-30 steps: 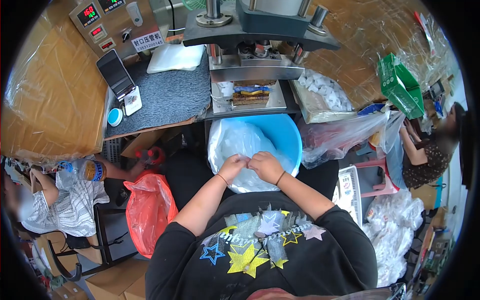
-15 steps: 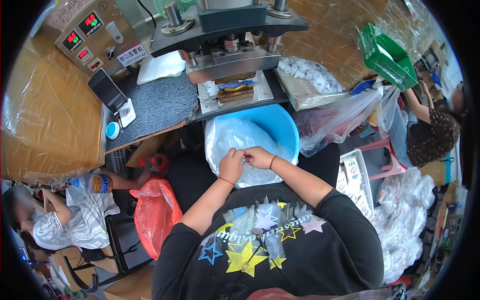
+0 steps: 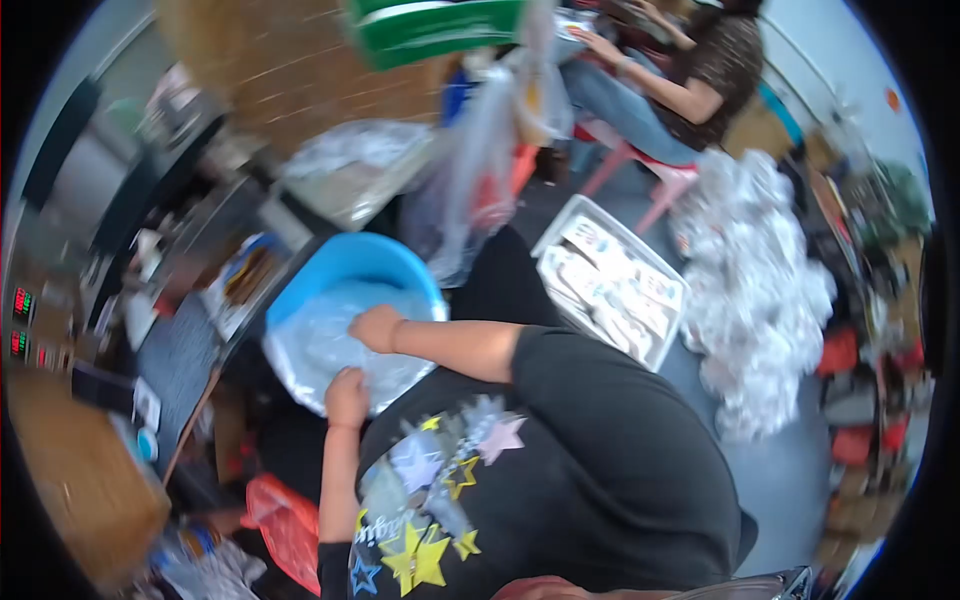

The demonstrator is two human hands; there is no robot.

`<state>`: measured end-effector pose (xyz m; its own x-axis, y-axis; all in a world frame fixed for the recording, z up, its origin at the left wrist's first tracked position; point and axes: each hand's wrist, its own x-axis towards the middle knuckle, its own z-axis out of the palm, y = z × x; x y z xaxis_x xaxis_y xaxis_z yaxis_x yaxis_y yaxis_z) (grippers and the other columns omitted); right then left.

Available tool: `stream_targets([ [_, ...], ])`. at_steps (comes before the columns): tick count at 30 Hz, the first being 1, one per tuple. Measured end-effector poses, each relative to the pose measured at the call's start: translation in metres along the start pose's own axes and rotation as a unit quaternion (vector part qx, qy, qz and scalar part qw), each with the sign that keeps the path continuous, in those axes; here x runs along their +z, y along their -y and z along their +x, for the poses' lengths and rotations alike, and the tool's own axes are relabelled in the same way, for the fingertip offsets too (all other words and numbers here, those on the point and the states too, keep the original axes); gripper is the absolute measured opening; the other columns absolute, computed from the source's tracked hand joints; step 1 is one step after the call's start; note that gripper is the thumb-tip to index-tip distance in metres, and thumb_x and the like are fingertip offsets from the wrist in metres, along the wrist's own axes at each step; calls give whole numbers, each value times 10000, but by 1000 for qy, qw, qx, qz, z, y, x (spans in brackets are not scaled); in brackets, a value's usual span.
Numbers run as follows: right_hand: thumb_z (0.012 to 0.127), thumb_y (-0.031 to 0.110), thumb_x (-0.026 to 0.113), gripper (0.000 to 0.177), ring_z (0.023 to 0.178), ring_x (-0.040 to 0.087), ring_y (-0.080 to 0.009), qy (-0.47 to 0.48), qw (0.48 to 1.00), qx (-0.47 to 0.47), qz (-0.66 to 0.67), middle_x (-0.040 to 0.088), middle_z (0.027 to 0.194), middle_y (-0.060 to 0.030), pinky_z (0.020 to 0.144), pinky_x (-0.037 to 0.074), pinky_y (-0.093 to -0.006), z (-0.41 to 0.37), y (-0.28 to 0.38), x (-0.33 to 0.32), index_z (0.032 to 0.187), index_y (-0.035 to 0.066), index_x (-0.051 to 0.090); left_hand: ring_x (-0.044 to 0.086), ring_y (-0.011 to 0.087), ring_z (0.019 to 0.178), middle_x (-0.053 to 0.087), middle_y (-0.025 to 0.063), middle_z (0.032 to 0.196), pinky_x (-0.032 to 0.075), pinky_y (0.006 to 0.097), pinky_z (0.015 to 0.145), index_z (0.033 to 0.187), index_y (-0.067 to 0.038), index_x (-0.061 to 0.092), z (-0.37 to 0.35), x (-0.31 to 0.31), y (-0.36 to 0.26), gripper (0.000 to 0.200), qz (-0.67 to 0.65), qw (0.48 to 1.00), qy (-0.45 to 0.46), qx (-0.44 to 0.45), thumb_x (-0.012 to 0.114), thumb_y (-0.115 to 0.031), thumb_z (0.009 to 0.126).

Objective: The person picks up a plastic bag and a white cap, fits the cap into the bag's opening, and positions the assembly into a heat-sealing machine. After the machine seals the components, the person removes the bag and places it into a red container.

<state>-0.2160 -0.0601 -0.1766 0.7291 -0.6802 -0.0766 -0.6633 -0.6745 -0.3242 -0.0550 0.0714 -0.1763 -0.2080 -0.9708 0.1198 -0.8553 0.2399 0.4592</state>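
A clear plastic bag [image 3: 322,330] lines and fills a blue basin [image 3: 375,250] in front of my lap. My left hand [image 3: 347,398] is closed at the near edge of the bag, gripping its plastic. Over the middle of the bag, my right hand [image 3: 377,328] is curled onto the film, its fingertips hidden and blurred. The two hands are a short way apart. What lies inside the bag cannot be made out.
A white basket [image 3: 655,350] of printed packets stands at my right, beside a pile of filled clear bags [image 3: 750,290]. A person [image 3: 690,90] sits on a pink stool [image 3: 655,180] beyond. A red bag [image 3: 285,530] hangs at lower left, below the bench [image 3: 185,370].
My view has swung to the right, so the press is now at the far left and blurred. My hands, close together before, have moved apart over the bag.
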Motion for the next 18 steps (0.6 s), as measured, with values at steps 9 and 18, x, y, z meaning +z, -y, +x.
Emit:
stream_targets([
  [9, 826, 332, 691, 374, 1056, 690, -369, 206, 975, -83, 33, 731, 1081, -167, 861, 553, -482, -14, 12, 31, 1097, 76, 706, 572, 334, 940, 603, 202, 1000, 469, 410, 851, 1157, 44, 627, -26, -21, 22, 288, -50, 953, -277, -110, 626, -96, 905],
  [18, 709, 232, 672, 223, 794, 670, -354, -141, 951, -133, 242, 678, 811, -158, 667, 502, -474, -86, 33, -117, 845, 56, 665, 636, 370, 1068, 654, 247, 1192, 532, 463, 911, 1163, 83, 617, -60, 6, 124, 313, -618, 607, -51, -497, 501, -129, 964],
])
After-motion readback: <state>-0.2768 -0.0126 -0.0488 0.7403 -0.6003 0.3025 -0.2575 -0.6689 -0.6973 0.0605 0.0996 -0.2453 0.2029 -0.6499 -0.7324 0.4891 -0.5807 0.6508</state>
